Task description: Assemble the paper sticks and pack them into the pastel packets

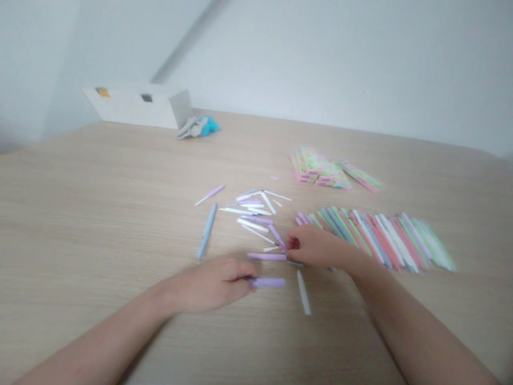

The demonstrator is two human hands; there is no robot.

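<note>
My left hand [218, 282] rests on the wooden table [88, 203], its fingers closed round a short purple pen cap or barrel [267, 282] that pokes out to the right. My right hand [316, 247] is curled in a pinch at the near end of a purple pen piece [276, 234]; what sits between its fingertips is too small to name. Another purple barrel [266, 256] lies between the two hands. A white piece [303, 291] lies just in front of my right hand.
Several loose white and purple pen parts [256, 209] are scattered beyond the hands, and a blue pen [207, 230] lies to their left. A row of coloured pens [377, 235] lies on the right, packets [324, 170] behind it. A white box [136, 105] and cloth [198, 127] sit far back.
</note>
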